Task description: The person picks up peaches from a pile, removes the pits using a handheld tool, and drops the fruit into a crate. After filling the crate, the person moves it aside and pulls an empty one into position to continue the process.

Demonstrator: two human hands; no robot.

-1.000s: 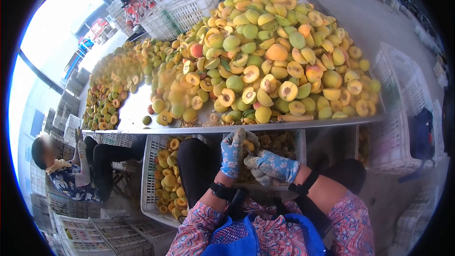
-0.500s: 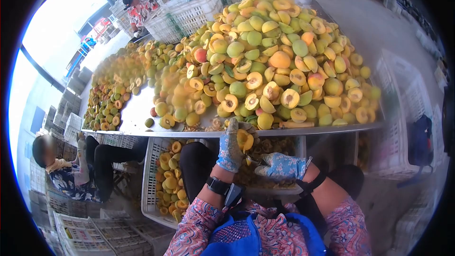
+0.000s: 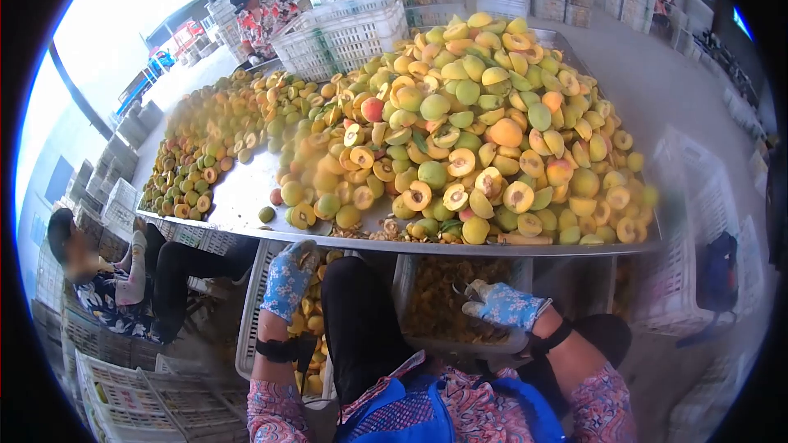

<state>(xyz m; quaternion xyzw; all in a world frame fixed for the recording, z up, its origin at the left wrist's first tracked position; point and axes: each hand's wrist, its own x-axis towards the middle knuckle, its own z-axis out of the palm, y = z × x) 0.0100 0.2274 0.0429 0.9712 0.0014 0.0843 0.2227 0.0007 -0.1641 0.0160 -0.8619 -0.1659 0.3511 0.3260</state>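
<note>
Fruit (image 3: pixel 492 135) lies heaped on the table (image 3: pixel 246 195), yellow and green with a few orange-red blushes; many pieces are halves, some with brown hollows facing up; more yellow fruit lies in the white slatted crate (image 3: pixel 249 320) below the table's edge; beside it, brownish scraps (image 3: pixel 439 303) lie in the tub (image 3: pixel 460 345); above them shows the tool (image 3: pixel 457 289), thin and metallic, partly hidden.

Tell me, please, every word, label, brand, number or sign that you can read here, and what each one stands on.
None: no text can be read in this view.
White crate at lower left: any marking is too blurred to read.
Red object in the background: too small to read anything on it.
Left glove and right glove: flower print, no readable lettering.
Fruit pile: no readable stickers.
</note>
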